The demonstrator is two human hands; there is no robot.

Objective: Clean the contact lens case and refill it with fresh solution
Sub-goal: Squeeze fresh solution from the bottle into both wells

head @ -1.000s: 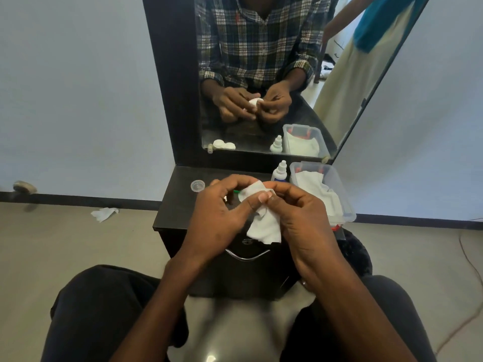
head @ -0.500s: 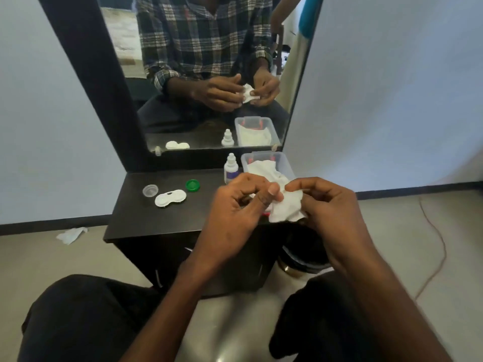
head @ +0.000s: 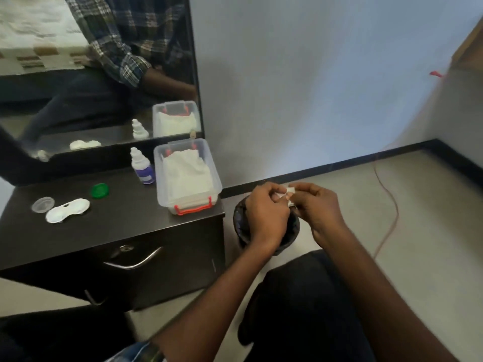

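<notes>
Head view: we find the fingers (head: 283,195) of both hands curled together around a small crumpled white tissue (head: 290,194), pinched between the left hand (head: 266,215) and the right hand (head: 320,207). Both hands hang above a dark bin (head: 241,218) on the floor, just beside the cabinet. We judge the tissue light, soft and easily let go.

The contact lens case (head: 68,210) lies open on the dark surface (head: 117,226), well apart from the hands, with a clear cap (head: 43,204) just beside it and a green cap (head: 99,190) near. We judge the case small, light, rigid plastic, likely slippery if wet; it is best taken by its narrow middle bridge or outer rim.

The solution bottle (head: 141,167) stands upright beside a clear tub (head: 214,184) of white tissues, against the mirror (head: 91,74).
</notes>
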